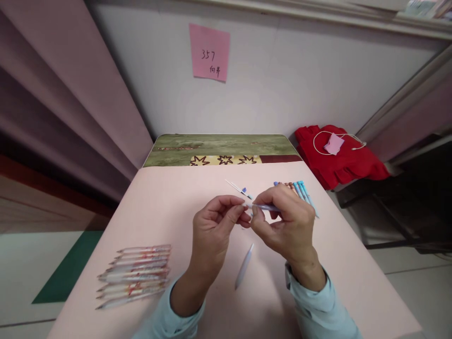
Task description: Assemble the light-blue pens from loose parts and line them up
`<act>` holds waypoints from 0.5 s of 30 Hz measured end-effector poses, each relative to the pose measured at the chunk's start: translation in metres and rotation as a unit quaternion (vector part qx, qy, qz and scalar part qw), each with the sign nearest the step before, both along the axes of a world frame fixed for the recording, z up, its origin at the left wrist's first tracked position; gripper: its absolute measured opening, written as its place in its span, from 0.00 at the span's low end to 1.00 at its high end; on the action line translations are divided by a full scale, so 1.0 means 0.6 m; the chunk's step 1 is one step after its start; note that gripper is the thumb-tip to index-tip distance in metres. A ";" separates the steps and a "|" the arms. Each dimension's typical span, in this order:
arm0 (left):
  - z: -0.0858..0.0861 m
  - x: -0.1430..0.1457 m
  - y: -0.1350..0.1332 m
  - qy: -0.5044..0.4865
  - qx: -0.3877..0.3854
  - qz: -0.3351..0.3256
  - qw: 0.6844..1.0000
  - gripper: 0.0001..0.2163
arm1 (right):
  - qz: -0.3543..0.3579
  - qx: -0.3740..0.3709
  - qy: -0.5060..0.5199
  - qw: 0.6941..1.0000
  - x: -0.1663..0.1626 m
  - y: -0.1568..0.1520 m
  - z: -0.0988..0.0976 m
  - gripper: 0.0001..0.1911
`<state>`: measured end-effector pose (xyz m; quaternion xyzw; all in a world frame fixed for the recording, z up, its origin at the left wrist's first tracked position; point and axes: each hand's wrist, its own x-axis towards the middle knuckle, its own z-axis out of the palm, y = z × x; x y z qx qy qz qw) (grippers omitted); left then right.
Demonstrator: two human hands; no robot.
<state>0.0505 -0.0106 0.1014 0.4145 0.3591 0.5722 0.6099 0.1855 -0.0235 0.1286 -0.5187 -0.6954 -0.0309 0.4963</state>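
Above the middle of the pink table [158, 207], my right hand [286, 223] is closed round a clear pen barrel [264, 207] that points left. My left hand [215, 226] pinches the barrel's left tip with thumb and fingers. A pale pen part [244, 266] lies on the table just below both hands. A thin refill with a blue tip [239, 189] lies just behind the hands. Several blue pens [304, 194] lie behind my right hand, partly hidden by it.
A row of several pens in clear wrappers [136, 274] lies at the table's front left. A patterned cloth [222, 150] covers the far end. A red garment with a white cable [339, 153] sits off to the right. A pink note [209, 52] hangs on the wall.
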 end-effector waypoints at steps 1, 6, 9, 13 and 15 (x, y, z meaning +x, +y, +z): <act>0.001 0.000 0.000 -0.009 -0.007 -0.005 1.000 0.03 | 0.003 0.000 0.001 1.000 -0.001 0.000 0.000 0.05; 0.003 0.000 0.000 -0.022 -0.017 -0.017 0.999 0.03 | 0.011 -0.004 -0.003 1.000 -0.003 0.000 -0.001 0.05; 0.002 -0.001 -0.001 -0.013 -0.016 -0.014 1.000 0.03 | 0.009 -0.007 -0.005 1.000 -0.003 0.001 -0.002 0.05; 0.001 -0.002 -0.003 -0.010 -0.015 -0.014 1.000 0.03 | 0.010 -0.006 -0.004 1.000 -0.004 0.001 -0.003 0.05; 0.002 -0.002 -0.004 -0.014 -0.013 -0.014 1.000 0.03 | 0.011 -0.001 -0.003 1.000 -0.004 0.000 -0.003 0.05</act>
